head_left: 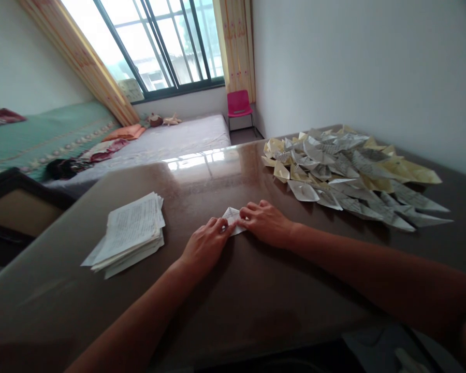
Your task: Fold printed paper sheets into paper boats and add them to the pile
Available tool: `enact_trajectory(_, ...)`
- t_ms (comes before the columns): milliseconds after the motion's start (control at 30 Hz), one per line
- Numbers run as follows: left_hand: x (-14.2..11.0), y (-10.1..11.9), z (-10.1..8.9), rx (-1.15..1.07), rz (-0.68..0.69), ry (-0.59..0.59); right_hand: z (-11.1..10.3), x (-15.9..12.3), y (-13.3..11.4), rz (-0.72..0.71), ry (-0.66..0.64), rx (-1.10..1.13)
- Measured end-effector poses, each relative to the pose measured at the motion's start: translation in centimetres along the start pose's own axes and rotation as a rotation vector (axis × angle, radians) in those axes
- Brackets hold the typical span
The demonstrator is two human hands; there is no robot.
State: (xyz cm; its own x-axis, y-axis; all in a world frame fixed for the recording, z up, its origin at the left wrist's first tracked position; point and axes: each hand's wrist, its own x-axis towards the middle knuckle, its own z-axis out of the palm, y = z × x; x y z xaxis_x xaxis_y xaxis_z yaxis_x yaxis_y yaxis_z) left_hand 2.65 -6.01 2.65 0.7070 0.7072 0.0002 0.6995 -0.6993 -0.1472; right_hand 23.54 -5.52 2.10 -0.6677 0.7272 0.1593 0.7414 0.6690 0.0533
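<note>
A small folded piece of white paper (231, 214) lies on the brown table, between my two hands. Its top comes to a point, and faint lines show on it. My left hand (207, 241) grips its left side, fingers bent and pressed together. On the opposite side my right hand (266, 223) pinches the paper with curled fingers. The fingertips of both hands nearly meet over its lower middle and hide part of it.
To the left sits a stack of written paper sheets (134, 223). A large heap of folded paper boats (334, 160), white and yellowish, covers the table's far right by the wall. Beyond the table (217, 295) stand a bed (194, 134) and a pink chair (239, 103).
</note>
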Motion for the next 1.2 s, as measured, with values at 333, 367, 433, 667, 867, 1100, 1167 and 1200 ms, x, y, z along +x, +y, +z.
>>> enact_trajectory(333,-0.6,-1.1,-0.9,0.027,-0.09,-0.089,-2.1,-1.3,0.3,0.166,-0.207,-0.073)
enact_trajectory(367,-0.6,-1.2,-1.0,0.033,-0.099,-0.09,-2.0,-1.2,0.7,0.173,-0.206,-0.046)
enact_trajectory(433,-0.6,-1.4,-1.0,0.028,-0.109,-0.078,-1.5,-0.8,1.6,0.203,-0.15,0.032)
enact_trajectory(667,-0.2,-1.8,-0.3,0.007,-0.152,0.005,1.9,1.6,2.7,0.295,0.064,0.344)
enact_trajectory(867,0.0,-2.0,0.3,-0.012,-0.166,0.048,2.1,2.0,1.8,0.367,0.017,0.443)
enact_trajectory(1100,0.5,-2.3,0.7,-0.14,-0.229,0.06,0.4,1.6,1.4,0.404,-0.137,0.331)
enact_trajectory(1167,0.6,-2.4,0.8,-0.207,-0.254,0.03,0.1,1.8,1.6,0.409,-0.189,0.353)
enact_trajectory(1200,0.6,-2.5,0.8,-0.243,-0.264,0.017,0.0,1.8,1.7,0.407,-0.207,0.368)
